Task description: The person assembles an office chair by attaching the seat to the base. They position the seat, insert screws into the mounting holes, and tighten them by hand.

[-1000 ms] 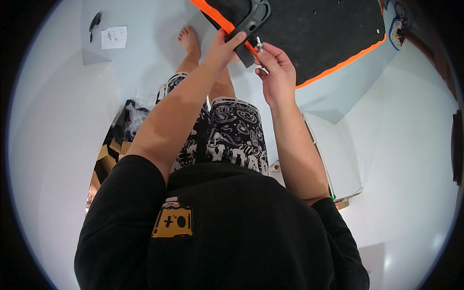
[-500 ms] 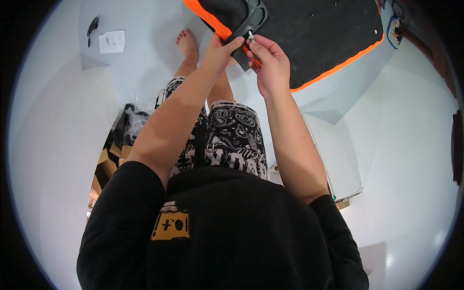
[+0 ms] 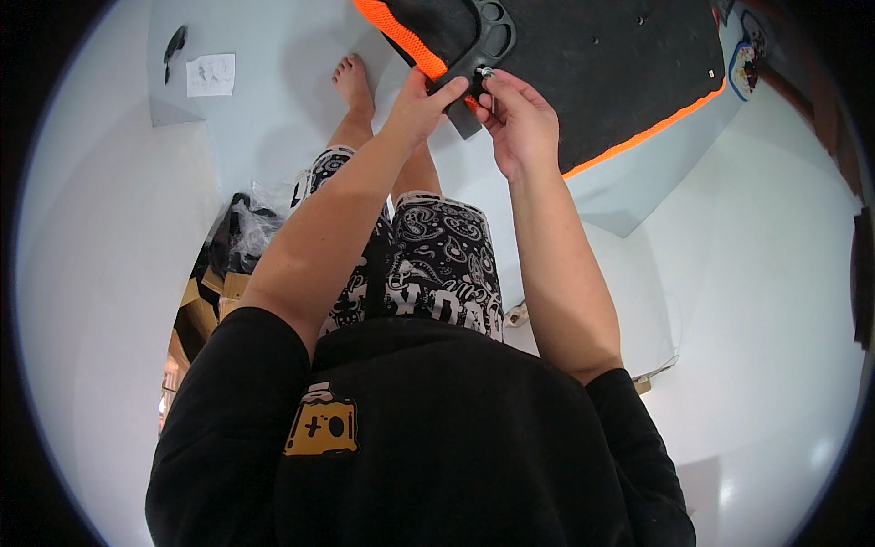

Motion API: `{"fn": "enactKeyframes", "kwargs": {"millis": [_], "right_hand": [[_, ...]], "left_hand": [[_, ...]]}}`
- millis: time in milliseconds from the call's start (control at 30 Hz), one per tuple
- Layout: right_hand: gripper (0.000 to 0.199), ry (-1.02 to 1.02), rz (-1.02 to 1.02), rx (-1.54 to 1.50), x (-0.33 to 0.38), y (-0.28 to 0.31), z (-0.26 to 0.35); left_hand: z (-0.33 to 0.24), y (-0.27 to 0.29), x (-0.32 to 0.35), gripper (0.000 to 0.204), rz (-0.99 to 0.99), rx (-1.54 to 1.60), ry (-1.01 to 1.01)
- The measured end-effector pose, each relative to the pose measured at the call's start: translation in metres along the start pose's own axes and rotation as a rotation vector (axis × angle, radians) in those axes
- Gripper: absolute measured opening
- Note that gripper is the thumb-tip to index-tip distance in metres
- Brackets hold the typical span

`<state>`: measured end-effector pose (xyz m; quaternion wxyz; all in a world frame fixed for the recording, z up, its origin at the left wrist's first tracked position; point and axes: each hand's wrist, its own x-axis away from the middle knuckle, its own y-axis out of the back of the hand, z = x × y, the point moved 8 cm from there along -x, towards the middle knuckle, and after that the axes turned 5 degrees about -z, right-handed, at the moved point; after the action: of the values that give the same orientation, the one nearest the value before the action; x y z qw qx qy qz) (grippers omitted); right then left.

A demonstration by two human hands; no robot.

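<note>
A black plastic bracket [image 3: 500, 40] with rounded openings lies across a black panel with orange mesh edging [image 3: 629, 100], which looks like a chair part. My left hand [image 3: 415, 114] is closed around the bracket's near end, thumb on top. Between the thumb and fingers of my right hand [image 3: 527, 128] is a small silver bolt [image 3: 487, 72], held at the bracket beside a dark gap. Whether the bolt's tip is inside a hole is hidden by my fingers. Orange mesh shows between the two hands.
At the far left, a printed sheet [image 3: 211, 76] and a small black part [image 3: 174, 50] lie on the pale floor. Cardboard [image 3: 205, 314] and clear plastic wrapping [image 3: 255, 228] sit left of my legs. My bare foot [image 3: 351, 82] is left of the panel.
Both hands and the bracket have shifted slightly right and down. The bolt, which stood up above my right fingertips, is now tilted and lower against the bracket.
</note>
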<state>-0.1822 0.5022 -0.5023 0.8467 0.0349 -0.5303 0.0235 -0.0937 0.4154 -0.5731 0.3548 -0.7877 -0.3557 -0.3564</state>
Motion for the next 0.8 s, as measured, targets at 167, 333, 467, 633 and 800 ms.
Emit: {"fn": "enactKeyframes", "kwargs": {"millis": [167, 333, 467, 633, 800], "right_hand": [[0.016, 0.052, 0.015, 0.058, 0.000, 0.000, 0.007], [0.022, 0.079, 0.098, 0.148, -0.001, -0.006, 0.010], [0.027, -0.004, 0.157, 0.165, 0.000, -0.006, 0.003], [0.027, 0.010, 0.146, 0.063, 0.012, 0.004, 0.004], [0.027, 0.064, 0.068, -0.086, 0.020, 0.021, 0.005]], "left_hand": [[0.007, 0.001, -0.001, 0.046, 0.025, 0.152, 0.074], [0.021, -0.006, 0.007, 0.040, 0.025, 0.152, 0.353], [0.027, -0.007, 0.007, 0.038, 0.100, 0.207, 0.408], [0.026, -0.005, 0.003, 0.040, 0.095, 0.282, 0.352], [0.019, -0.011, 0.005, 0.042, 0.220, 0.332, 0.305]]}}
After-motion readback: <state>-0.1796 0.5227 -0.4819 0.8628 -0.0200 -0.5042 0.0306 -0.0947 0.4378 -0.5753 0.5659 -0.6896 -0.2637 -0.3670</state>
